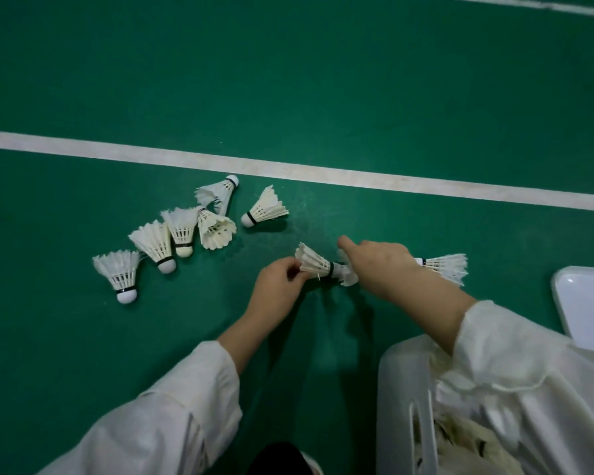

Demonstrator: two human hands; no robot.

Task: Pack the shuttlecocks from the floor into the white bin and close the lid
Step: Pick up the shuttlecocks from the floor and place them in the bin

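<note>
Several white feather shuttlecocks (182,231) lie in a loose cluster on the green floor at centre left. My left hand (278,286) pinches the feather skirt of one shuttlecock (314,262). Its cork end is pushed into another shuttlecock's skirt (348,274) under my right hand (381,265), which grips a row of nested shuttlecocks; the row's far end (446,267) sticks out to the right. The white bin (402,389) stands at the lower right, with shuttlecocks inside, partly hidden by my right sleeve. Its lid (587,303) lies flat on the floor behind the bin.
A white court line (220,161) crosses the floor just behind the cluster. A second line (528,3) runs along the top right. My white sleeves fill the lower frame, and a dark patch of clothing shows at the bottom centre.
</note>
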